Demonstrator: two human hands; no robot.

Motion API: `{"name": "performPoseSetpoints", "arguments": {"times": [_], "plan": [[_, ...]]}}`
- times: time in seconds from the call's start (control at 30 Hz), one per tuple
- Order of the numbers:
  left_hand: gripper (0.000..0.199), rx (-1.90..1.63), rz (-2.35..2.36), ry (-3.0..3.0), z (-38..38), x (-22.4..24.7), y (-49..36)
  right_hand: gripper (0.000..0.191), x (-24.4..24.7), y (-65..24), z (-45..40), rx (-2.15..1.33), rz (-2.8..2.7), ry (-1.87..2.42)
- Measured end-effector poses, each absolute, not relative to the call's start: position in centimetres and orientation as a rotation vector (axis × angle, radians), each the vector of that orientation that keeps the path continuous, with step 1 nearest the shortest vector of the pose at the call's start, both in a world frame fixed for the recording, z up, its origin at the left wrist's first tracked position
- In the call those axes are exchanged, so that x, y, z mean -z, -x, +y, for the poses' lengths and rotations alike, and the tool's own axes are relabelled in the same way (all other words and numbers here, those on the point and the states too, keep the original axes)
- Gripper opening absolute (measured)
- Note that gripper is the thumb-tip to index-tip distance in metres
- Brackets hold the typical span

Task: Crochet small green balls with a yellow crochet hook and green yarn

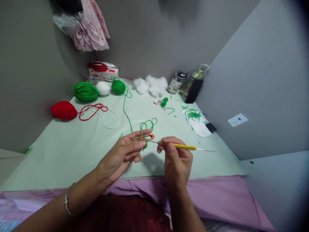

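Note:
Between the thumb and fingers of my left hand (126, 149) is pinched a small green crochet piece (145, 145). An orange stitch marker (150, 137) sits at the piece, by the same fingertips. My right hand (177, 158) grips a crochet hook (184, 147) by its yellow handle, its thin metal shaft reaching left to the green piece. Whether the hook tip is inside a stitch is hidden by my left fingers. Green yarn (125, 111) runs from my left hand back to a small green ball (118, 86), and loose loops lie just beyond my fingers.
At the back left stand a large green yarn ball (86, 91), a white ball (103, 88) and a red ball (64, 110). White stuffing (151, 85) lies at the back. Rightward are a pen cup (175, 83), a bottle (198, 74), a phone (194, 91) and yarn scraps (192, 113) on paper.

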State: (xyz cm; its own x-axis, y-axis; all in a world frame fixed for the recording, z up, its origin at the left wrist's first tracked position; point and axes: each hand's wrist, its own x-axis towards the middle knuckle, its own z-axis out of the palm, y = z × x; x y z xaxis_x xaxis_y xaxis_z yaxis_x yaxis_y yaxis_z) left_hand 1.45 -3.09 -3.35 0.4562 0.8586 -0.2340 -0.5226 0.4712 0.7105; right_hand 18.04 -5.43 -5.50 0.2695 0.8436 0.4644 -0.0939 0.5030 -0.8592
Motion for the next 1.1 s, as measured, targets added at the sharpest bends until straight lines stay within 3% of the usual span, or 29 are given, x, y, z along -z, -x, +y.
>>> {"name": "performPoseSetpoints", "arguments": {"times": [0.1, 0.2, 0.3, 0.43, 0.5, 0.6, 0.87, 1.1], "plan": [[0.034, -0.995, 0.644, -0.666, -3.4, 3.5, -1.8, 0.018, 5.6, -17.9, -5.6, -0.744, -1.165, 0.852], [0.045, -1.096, 0.68, -0.751, -3.8, 3.6, -2.4, 0.02, 6.0, -17.5, -6.0, -0.399, -1.41, 0.958], [0.043, -0.971, 0.639, -0.657, -3.8, 3.5, -2.5, 0.026, 6.2, -17.5, -6.2, -0.126, -1.504, 0.971], [0.027, -0.948, 0.63, -0.611, -3.5, 3.5, -2.0, 0.021, 5.5, -18.0, -5.9, -0.534, -1.228, 0.892], [0.028, -0.997, 0.648, -0.702, -3.5, 3.6, -1.9, 0.019, 5.2, -18.0, -5.8, -0.681, -1.191, 0.84], [0.036, -1.006, 0.679, -0.855, -3.7, 3.9, -2.1, 0.017, 5.2, -17.8, -5.8, -0.679, -1.278, 0.853], [0.027, -0.996, 0.812, -0.939, -3.7, 3.6, -1.3, 0.015, 5.5, -18.1, -5.6, -0.928, -1.055, 0.847], [0.028, -1.017, 0.841, -0.97, -3.8, 3.1, -1.2, 0.019, 5.1, -18.3, -6.2, -0.833, -1.165, 0.826]]}}
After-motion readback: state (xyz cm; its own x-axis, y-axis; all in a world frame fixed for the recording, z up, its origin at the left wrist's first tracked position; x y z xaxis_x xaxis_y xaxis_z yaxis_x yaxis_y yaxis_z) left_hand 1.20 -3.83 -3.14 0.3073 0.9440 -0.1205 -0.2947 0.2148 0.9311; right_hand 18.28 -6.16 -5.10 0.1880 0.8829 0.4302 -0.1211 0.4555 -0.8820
